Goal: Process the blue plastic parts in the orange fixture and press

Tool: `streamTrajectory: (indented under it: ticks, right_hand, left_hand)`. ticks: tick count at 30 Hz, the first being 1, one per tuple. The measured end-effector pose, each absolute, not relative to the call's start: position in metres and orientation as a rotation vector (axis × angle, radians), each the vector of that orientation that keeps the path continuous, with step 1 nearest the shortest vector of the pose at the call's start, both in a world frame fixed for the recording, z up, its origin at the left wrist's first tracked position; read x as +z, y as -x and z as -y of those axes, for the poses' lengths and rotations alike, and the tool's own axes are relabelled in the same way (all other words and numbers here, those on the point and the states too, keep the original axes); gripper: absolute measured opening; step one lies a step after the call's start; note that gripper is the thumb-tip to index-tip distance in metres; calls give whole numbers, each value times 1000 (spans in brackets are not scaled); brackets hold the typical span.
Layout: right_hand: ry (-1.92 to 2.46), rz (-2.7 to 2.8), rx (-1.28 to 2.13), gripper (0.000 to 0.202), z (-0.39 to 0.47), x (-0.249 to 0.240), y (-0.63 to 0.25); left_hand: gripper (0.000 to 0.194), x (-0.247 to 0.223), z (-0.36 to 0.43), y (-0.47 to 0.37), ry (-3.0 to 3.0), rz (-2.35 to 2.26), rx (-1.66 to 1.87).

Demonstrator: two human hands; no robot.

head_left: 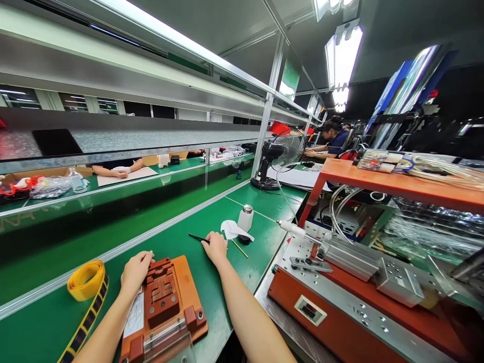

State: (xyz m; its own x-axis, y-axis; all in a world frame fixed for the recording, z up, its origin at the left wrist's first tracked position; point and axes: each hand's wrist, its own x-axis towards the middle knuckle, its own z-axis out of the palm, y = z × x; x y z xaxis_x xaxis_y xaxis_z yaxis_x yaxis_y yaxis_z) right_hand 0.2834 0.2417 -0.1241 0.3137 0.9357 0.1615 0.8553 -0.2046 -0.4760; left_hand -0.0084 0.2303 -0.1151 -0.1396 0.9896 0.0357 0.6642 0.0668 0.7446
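Observation:
A reddish-brown block fixture (163,297) on an orange base plate lies in front of me, with a hinged clear cover (172,348) at its near end. My left hand (135,271) is at the fixture's upper left edge, fingers curled together; what they hold, if anything, is hidden. To the right of the fixture, my right hand (217,248) is closed on thin black tweezers (196,237), whose tip points left. Just beyond that hand are a white bottle with a metal cap (245,219), white tissue (231,229), a black round cap (244,239) and a wooden stick (239,248).
A yellow roll of carrier tape (86,282) lies at the left. An orange and metal machine (333,307) borders the bench on the right. Farther back stand a black fan (270,156) and an aluminium post (264,131). Other people sit beyond the rail and at the far right.

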Motion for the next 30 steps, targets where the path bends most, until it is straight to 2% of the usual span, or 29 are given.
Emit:
streamTrajectory:
  ticks: [30]
  right_hand:
    - [2087,1563,228,14,-240,-124,-283]
  left_hand:
    - [35,-117,-231,9,-1647,-1860,872]
